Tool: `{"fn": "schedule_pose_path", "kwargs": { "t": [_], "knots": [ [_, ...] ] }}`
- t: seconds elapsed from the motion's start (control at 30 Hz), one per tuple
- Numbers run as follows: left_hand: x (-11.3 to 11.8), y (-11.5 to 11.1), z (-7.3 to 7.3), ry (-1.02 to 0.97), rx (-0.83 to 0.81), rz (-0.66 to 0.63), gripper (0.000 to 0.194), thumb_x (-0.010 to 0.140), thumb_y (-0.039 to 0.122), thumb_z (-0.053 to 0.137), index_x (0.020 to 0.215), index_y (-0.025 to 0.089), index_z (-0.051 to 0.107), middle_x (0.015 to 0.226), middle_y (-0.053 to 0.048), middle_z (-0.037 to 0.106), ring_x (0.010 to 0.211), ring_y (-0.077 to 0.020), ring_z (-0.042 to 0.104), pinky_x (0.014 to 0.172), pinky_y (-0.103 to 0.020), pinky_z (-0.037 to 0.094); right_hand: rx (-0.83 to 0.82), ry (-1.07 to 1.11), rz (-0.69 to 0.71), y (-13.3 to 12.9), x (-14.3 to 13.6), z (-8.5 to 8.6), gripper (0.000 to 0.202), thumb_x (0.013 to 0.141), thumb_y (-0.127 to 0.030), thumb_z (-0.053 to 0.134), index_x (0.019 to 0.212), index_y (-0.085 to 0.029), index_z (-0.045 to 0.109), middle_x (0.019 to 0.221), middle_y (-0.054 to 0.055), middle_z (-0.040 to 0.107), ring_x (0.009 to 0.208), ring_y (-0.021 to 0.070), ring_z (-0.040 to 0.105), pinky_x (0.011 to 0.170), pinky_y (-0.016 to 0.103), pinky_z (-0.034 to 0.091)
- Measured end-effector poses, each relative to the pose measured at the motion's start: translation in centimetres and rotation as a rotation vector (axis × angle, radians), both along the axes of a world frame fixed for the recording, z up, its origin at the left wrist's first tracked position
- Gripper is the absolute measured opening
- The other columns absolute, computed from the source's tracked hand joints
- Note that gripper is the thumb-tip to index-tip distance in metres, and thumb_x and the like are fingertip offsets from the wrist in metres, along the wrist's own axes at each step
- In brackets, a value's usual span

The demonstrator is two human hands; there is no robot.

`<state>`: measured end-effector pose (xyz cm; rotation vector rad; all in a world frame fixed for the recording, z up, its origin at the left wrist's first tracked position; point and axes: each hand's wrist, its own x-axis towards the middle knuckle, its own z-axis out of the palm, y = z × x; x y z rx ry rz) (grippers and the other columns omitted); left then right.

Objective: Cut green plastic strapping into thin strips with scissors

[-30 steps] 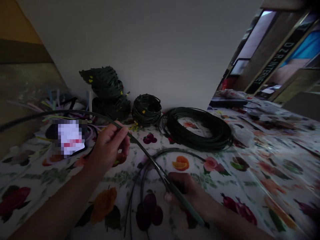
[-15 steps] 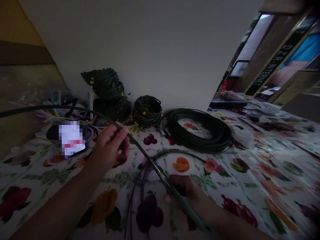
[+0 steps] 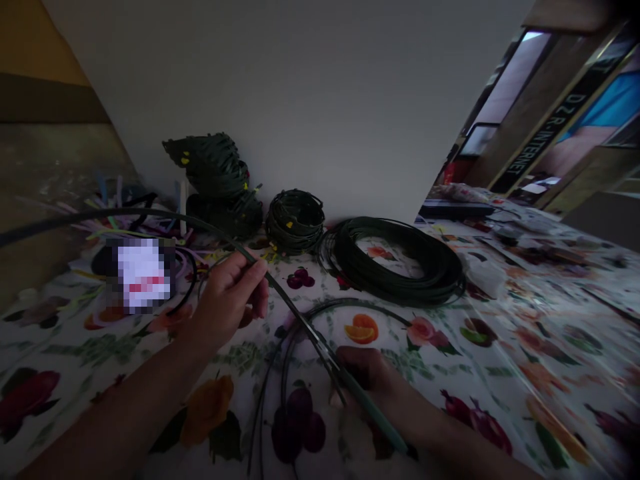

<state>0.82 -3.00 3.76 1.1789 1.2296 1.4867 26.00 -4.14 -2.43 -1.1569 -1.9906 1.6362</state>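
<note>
A dark green, flat flexible strip [image 3: 285, 295] arcs in from the left edge and runs down toward the middle. My left hand [image 3: 225, 303] pinches it between thumb and fingers. Lower right, my right hand [image 3: 383, 383] is closed around a knife-like tool [image 3: 373, 408] with a long green handle and a narrow metal blade. The blade lies along the strip's near end, where a thin dark piece slants off beside it. Whether the blade is inside the strip I cannot tell. Thin loose loops [image 3: 285, 373] of dark strip curve on the tablecloth below.
A large dark coil [image 3: 400, 287] lies behind my hands. A smaller coil [image 3: 295, 223] and a stacked bundle [image 3: 213, 167] stand against the white panel [image 3: 310, 100]. Coloured strips [image 3: 117, 193] and a blurred-out object [image 3: 145, 275] are at left. Fruit-patterned cloth [image 3: 240, 353] covers the table.
My left hand has shifted slightly right and down along the strip, closer to the tool. More of the thin dark piece shows beside the blade. My right hand is almost unmoved.
</note>
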Motion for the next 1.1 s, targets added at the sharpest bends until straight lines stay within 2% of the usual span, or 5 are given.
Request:
{"fn": "schedule_pose_path", "kwargs": {
  "t": [0.23,0.5,0.77,1.0,1.1],
  "knots": [
    [0.2,0.1,-0.2,-0.018,-0.016,0.0,0.026,0.085,0.037,0.065,0.072,0.02,0.051,0.054,0.004,0.058,0.037,-0.0081,0.05,0.038,-0.018,0.041,-0.132,0.033,-0.029,-0.3,-0.4,1.4,0.028,0.076,-0.034,0.069,0.068,-0.018,0.047,0.063,-0.004,0.045,0.055,0.0081,0.038,0.046,0.02,0.027],
    [0.1,0.0,-0.1,-0.013,-0.016,-0.001,0.025,0.086,0.036,0.064,0.072,0.019,0.05,0.057,0.005,0.058,0.036,-0.0073,0.051,0.04,-0.02,0.044,-0.104,0.082,-0.003,-0.4,-0.4,0.6,0.04,0.076,-0.046,0.072,0.067,-0.018,0.045,0.059,-0.006,0.04,0.05,0.0065,0.034,0.043,0.019,0.024],
    [0.0,-0.1,0.0,-0.007,-0.01,-0.015,0.024,0.087,0.035,0.063,0.075,0.02,0.05,0.055,0.007,0.057,0.036,-0.0075,0.051,0.038,-0.018,0.041,-0.082,0.042,-0.034,-0.5,-0.3,0.4,0.035,0.074,-0.039,0.072,0.064,-0.018,0.045,0.057,-0.006,0.04,0.051,0.0071,0.036,0.044,0.019,0.025],
    [0.6,-0.1,-0.2,-0.01,-0.017,-0.051,0.026,0.088,0.036,0.062,0.072,0.019,0.049,0.053,0.006,0.056,0.036,-0.0073,0.051,0.036,-0.017,0.037,-0.156,0.112,-0.014,-0.4,-0.7,0.3,0.028,0.075,-0.038,0.073,0.074,-0.016,0.056,0.063,-0.004,0.051,0.051,0.0074,0.042,0.044,0.019,0.031],
    [0.9,-0.1,-0.2,-0.028,-0.029,-0.068,0.026,0.088,0.035,0.062,0.072,0.018,0.049,0.054,0.006,0.057,0.036,-0.0071,0.052,0.035,-0.016,0.036,-0.158,0.14,-0.029,-0.4,-0.7,0.5,0.03,0.075,-0.039,0.074,0.073,-0.016,0.055,0.062,-0.004,0.051,0.05,0.0068,0.04,0.043,0.018,0.029]
  ]
}}
